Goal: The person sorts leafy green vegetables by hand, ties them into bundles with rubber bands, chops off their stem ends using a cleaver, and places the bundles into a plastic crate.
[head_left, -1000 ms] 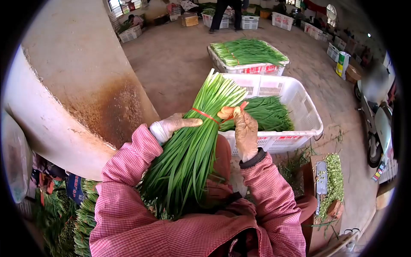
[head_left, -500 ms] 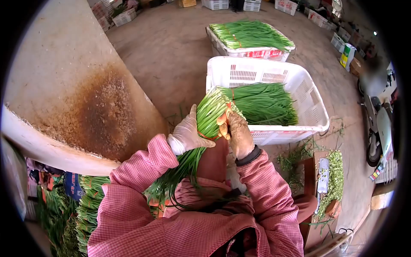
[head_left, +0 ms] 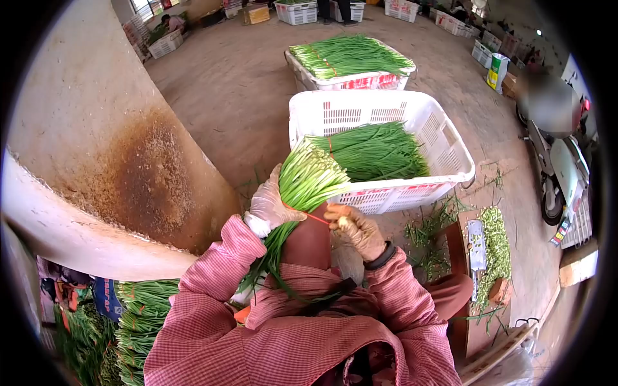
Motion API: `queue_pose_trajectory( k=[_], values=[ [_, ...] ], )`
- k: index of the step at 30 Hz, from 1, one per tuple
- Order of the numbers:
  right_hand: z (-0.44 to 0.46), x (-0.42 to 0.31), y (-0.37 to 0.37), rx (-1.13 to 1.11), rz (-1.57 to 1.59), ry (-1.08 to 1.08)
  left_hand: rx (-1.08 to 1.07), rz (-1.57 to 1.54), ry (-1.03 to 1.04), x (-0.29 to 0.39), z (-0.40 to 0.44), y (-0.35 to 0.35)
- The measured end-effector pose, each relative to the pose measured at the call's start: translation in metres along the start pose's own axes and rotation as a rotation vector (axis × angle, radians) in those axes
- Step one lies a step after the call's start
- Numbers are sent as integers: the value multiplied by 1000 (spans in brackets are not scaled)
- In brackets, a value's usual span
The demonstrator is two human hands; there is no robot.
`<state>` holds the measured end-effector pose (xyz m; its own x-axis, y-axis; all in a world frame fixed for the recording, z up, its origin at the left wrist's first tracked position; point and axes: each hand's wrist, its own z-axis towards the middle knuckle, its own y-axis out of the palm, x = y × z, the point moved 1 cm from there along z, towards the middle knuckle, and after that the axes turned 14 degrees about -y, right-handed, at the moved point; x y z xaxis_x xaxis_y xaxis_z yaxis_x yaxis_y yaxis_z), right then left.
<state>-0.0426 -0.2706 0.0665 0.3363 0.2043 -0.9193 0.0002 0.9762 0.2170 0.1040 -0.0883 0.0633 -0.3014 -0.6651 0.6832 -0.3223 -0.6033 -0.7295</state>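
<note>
My left hand (head_left: 270, 204), in a whitish glove, is wrapped round a bundle of green stalks (head_left: 310, 172) whose pale cut ends point up and away from me. Its leaves hang down over my lap. A red band (head_left: 314, 217) runs from the bundle to my right hand (head_left: 358, 230), which pinches its stretched end in a stained glove. Just beyond the bundle, a white crate (head_left: 444, 138) holds more banded green stalks (head_left: 376, 153).
Behind it stands another filled crate (head_left: 380, 82). At the right are a board with a cleaver (head_left: 477, 246) and chopped bits (head_left: 494, 241), and a scooter (head_left: 563, 170). A pillar (head_left: 96, 122) rises at left, above stacked bundles (head_left: 143, 321). People and crates are far back.
The bundle has swung from lying across my lap to standing with its cut ends up. My right hand has moved down and away from the bundle, drawing the red band out.
</note>
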Motion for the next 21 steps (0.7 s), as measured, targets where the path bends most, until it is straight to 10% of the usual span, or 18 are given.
queue_pose_trajectory(
  k=[3,7,10,13,14,17,21],
  values=[
    [4,25,-35,352,-49,-70,136,55,0,8,-13,5],
    [15,54,11,272,-235,-224,366,419,-60,43,-39,11],
    [36,42,17,588,367,-121,129,488,50,66,-58,-8],
    [32,29,11,518,464,-179,-122,122,55,47,-32,-31],
    [28,34,10,529,489,-163,29,423,200,39,-28,-20],
    [35,60,6,624,387,-176,-434,-457,179,30,-20,6],
    [68,59,-11,696,239,118,-323,-147,14,27,-17,4]
  ],
)
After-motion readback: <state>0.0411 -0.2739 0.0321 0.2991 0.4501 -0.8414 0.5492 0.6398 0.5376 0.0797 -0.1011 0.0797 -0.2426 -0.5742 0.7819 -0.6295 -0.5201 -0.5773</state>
